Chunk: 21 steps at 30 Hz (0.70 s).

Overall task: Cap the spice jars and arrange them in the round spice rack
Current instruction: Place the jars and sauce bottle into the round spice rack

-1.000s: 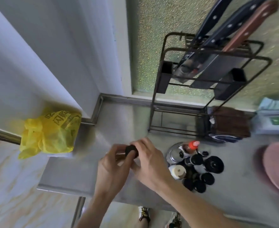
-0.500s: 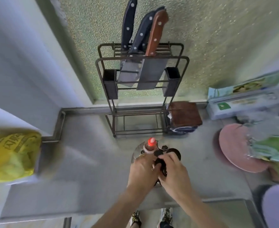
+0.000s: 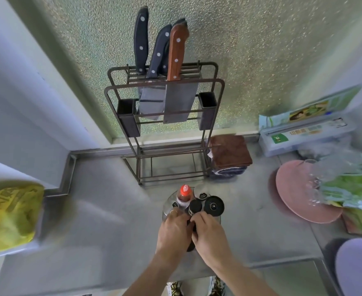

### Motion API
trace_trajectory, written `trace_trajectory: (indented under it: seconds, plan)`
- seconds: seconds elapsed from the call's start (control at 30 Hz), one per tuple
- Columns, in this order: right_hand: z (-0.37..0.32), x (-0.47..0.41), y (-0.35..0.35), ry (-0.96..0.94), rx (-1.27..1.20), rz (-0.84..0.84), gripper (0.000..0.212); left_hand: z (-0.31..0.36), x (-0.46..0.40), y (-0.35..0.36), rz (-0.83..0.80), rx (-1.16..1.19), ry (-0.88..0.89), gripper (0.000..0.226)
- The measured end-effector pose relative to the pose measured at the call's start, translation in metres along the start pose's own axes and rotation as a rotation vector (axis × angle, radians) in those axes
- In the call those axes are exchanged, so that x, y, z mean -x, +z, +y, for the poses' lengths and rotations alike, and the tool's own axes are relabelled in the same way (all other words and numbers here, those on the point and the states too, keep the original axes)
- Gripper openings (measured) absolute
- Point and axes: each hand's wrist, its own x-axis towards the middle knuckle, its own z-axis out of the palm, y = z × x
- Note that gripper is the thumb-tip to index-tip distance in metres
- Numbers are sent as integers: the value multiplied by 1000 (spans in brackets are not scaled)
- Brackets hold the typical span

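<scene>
both hands meet over the near edge of the round spice rack, which stands on the desk just in front of the knife stand. the left hand and the right hand touch at the fingertips, curled down over something dark between them, probably a jar or its cap, but it is covered and i cannot tell what either grip holds or how firmly.

the rack's standing jars lie straight ahead of the fingers, away from the person, all upright with their long axes vertical. the black-capped jar sits just beyond the right hand's fingertips, so that hand is nearer to it; the left hand is nearer to the red-capped bottle.

counted in the rack: one red-capped bottle, one small black-capped jar, one wide black lid, one shaker top with holes, and one small dark top at the left. more may hide under the hands.

in the stand: three knife handles.
</scene>
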Motion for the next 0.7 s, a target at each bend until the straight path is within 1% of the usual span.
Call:
trace_trajectory:
  seconds: [0.07, 0.1, 0.17, 0.23, 0.27, 0.33, 0.4, 0.47, 0.53, 0.6, 0.67, 0.7]
  plan:
    - [0, 3, -8, -8, -45, 7, 24, -3, 6, -2, 45, 33, 0, 11]
    - [0, 5, -14, -12, -66, 31, 23, -5, 8, -4, 95, 58, -7, 10]
    - [5, 8, -28, -3, -115, 145, 21, -13, 10, -12, 229, 102, -40, 12]
    - [20, 10, -39, 78, -164, 285, 20, -28, 8, -16, 318, 102, -87, 19]
    - [31, 10, -41, 141, -180, 328, 21, -37, 7, -17, 314, 90, -121, 23]
    - [53, 9, -36, 253, -168, 344, 23, -53, 4, -12, 236, 73, -203, 29]
    - [71, 7, -24, 323, -134, 283, 25, -62, 3, -5, 124, 71, -278, 35]
    - [84, 4, -12, 370, -110, 152, 35, -66, 2, 1, 23, 57, -319, 43]
    - [92, -1, -4, 384, -79, 8, 49, -67, -1, 8, -84, 52, -285, 50]
    - [95, -6, 1, 351, -76, -100, 58, -66, -2, 15, -166, 36, -233, 56]
    - [97, -11, 6, 317, -92, -164, 56, -66, -5, 21, -181, 37, -249, 64]
    - [97, -13, 8, 307, -97, -185, 50, -67, -6, 24, -176, 42, -263, 67]
